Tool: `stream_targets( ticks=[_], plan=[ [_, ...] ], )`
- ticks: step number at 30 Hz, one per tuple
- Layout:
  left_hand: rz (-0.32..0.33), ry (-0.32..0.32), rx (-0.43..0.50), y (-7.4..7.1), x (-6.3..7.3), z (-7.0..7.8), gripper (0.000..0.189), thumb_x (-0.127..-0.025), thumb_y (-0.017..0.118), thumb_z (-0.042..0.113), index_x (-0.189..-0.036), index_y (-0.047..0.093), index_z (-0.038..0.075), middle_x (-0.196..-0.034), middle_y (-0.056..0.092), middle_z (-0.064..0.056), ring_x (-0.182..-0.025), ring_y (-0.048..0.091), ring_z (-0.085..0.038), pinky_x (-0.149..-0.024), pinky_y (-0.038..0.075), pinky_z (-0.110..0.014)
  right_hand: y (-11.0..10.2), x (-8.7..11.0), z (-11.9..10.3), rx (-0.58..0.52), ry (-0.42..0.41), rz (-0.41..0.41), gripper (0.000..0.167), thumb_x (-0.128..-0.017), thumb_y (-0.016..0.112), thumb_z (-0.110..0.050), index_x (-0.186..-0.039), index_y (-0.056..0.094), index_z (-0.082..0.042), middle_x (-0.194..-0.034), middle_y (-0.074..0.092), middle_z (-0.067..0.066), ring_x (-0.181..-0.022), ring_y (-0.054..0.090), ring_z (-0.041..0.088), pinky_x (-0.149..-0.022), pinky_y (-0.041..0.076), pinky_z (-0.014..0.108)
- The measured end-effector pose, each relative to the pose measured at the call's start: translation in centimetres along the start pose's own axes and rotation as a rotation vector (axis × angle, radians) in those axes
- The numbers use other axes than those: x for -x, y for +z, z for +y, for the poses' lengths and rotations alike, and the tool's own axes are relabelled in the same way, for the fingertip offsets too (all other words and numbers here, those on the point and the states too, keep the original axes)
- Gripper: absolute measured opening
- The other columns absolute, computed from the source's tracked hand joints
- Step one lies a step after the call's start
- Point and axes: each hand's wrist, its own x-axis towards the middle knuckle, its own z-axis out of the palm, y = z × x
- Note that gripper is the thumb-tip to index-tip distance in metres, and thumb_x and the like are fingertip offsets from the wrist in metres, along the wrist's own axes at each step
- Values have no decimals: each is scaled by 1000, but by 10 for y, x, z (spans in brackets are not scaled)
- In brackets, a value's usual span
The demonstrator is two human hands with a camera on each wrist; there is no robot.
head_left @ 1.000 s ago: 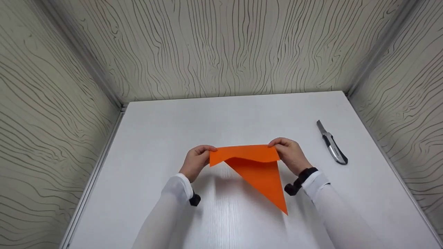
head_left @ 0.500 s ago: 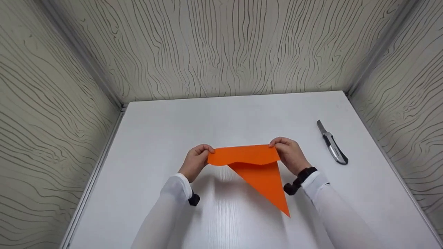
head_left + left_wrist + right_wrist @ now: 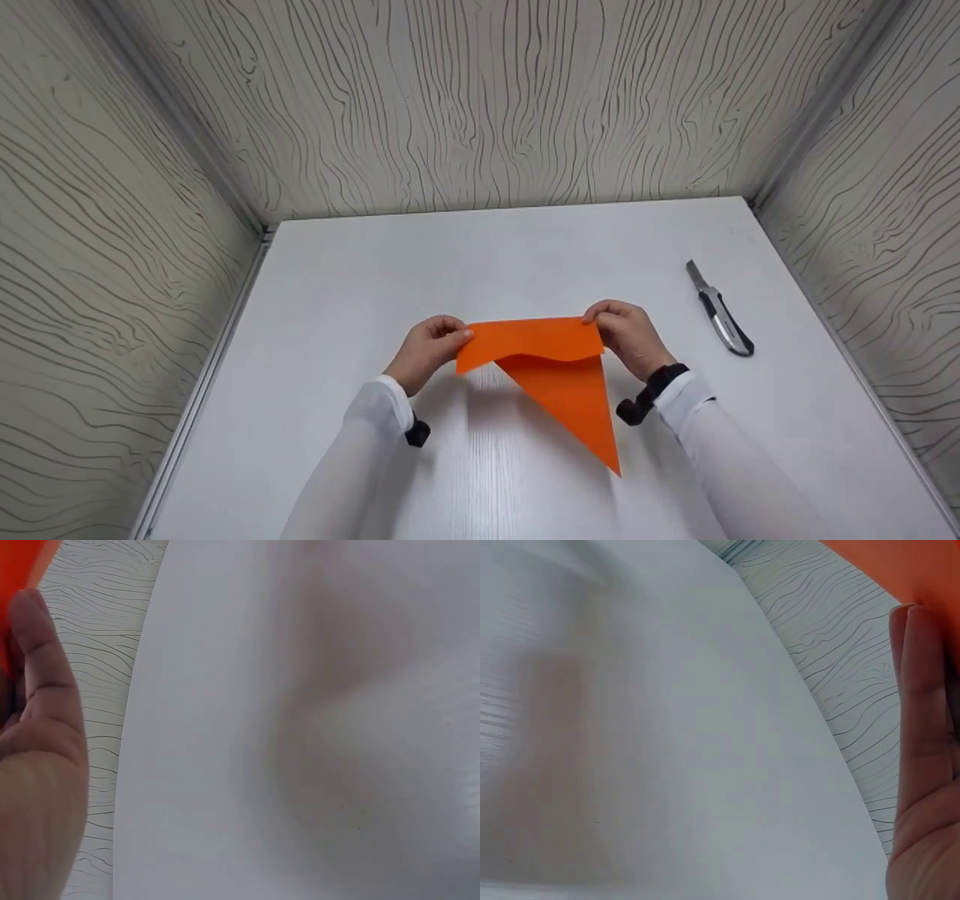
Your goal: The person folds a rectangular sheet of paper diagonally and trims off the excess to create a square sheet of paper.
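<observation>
An orange sheet of paper (image 3: 559, 390) is held up over the table between both hands. Its upper part is folded over as a flap with a wavy lower edge, and a triangular part hangs below to a point at the lower right. My left hand (image 3: 427, 349) pinches the upper left corner between thumb and fingers. At the upper right corner my right hand (image 3: 630, 337) pinches the paper the same way. In the left wrist view a strip of the orange paper (image 3: 13, 570) shows at the fingertips; the right wrist view has the paper (image 3: 922, 570) above the fingers.
A utility knife (image 3: 724, 322) with its blade out lies on the white table (image 3: 360, 270), to the right of the right hand. Wood-patterned panels (image 3: 480, 105) stand behind the table and at both sides. Each wrist wears a black camera mount (image 3: 660, 382).
The left lower corner of the flap curled under, then straightened out again. My left hand shifts slightly, its thumb now further over the paper. The sheet's lower tip swung right, then back left.
</observation>
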Motion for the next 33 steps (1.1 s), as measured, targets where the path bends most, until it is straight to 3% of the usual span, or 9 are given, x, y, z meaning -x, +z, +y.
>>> stream_targets(
  ticks=[5,13,17,19,22,26,30,33],
  plan=[
    [-12,-2,32,1,-1,-1,32,-92,79,23,-114,64,5,-114,65,-14,-99,66,-27,-94,56,-33,-1,0,1,23,-13,3,18,-100,51,-3,-99,67,3,-98,67,14,-89,67,28,-88,58,33],
    [3,39,-34,4,0,3,21,-96,74,18,-113,69,6,-115,65,-12,-101,64,-27,-94,55,-31,-4,0,0,91,3,-4,27,-101,47,-10,-103,68,7,-105,69,17,-96,69,31,-91,58,35],
    [17,43,-55,6,0,6,20,-97,73,17,-114,69,7,-115,66,-11,-101,63,-27,-94,54,-31,-5,1,0,178,12,0,34,-104,58,-29,-107,71,3,-107,70,15,-97,69,30,-90,58,35],
    [20,46,-63,6,0,6,20,-97,72,17,-114,69,7,-115,65,-11,-101,63,-27,-94,54,-30,-5,1,1,231,11,8,37,-99,69,-35,-108,71,0,-106,72,15,-97,68,31,-90,57,35],
    [26,49,-79,6,0,6,18,-97,72,15,-113,68,8,-115,64,-12,-100,63,-27,-92,54,-30,-6,1,4,264,-3,0,37,-93,78,-31,-111,68,-1,-105,73,14,-97,68,29,-89,57,34],
    [13,59,-110,6,-1,5,24,-97,71,12,-117,61,7,-116,61,-13,-99,66,-28,-92,56,-32,-5,1,5,236,-23,-12,37,-92,79,-23,-114,62,1,-105,72,15,-96,67,28,-88,57,33],
    [-20,66,-235,5,-2,6,34,-98,68,10,-131,57,13,-117,58,-12,-98,66,-28,-90,57,-33,-2,1,5,263,-42,-2,38,-94,78,-24,-117,59,0,-104,71,15,-95,65,28,-86,55,31],
    [-48,51,-409,5,-1,10,41,-100,63,13,-140,57,20,-116,57,-7,-99,61,-25,-90,56,-32,0,1,3,303,-46,3,37,-95,76,-24,-119,59,-2,-105,71,15,-96,64,29,-87,54,30]
  ],
)
